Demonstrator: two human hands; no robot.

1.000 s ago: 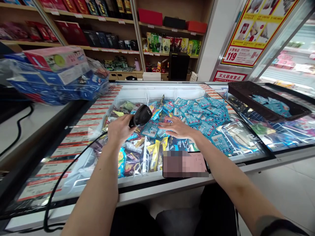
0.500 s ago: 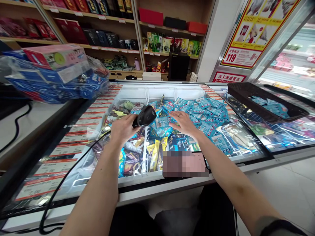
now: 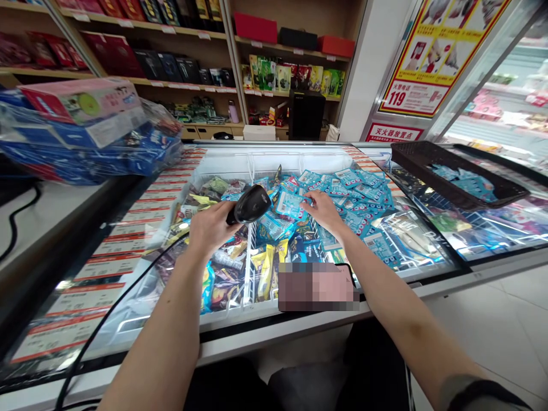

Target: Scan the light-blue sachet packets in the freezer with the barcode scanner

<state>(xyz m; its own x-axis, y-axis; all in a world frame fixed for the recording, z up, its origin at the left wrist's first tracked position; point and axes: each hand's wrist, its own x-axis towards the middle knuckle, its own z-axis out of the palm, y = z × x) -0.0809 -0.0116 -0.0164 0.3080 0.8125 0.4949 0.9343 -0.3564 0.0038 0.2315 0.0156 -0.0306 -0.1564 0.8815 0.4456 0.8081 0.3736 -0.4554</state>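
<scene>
Blue packet [image 3: 289, 203], white-labelled, was pinched at its edge by my right hand [image 3: 326, 210]; at its nine o'clock, my left hand [image 3: 209, 227] fingers clamped the black scanner [image 3: 250, 204].

Scanner [image 3: 250, 204]: black plastic, smooth, slight sheen. Blue packet [image 3: 290, 204] inside freezer [image 3: 274, 162]: glossy plastic film, crinkly. Freezer lid: shiny glass w/ white smooth rim. Basket [image 3: 423, 174] atop freezer, rt side: matt black plastic mesh. Shelves [image 3: 329, 17] behind freezer: matt wood.

Blurred patch on freezer rim [image 3: 449, 281]
A pixelated block [image 3: 317, 286] hides what lies there; the scanner cable [image 3: 107, 315] runs off the bottom edge.
</scene>
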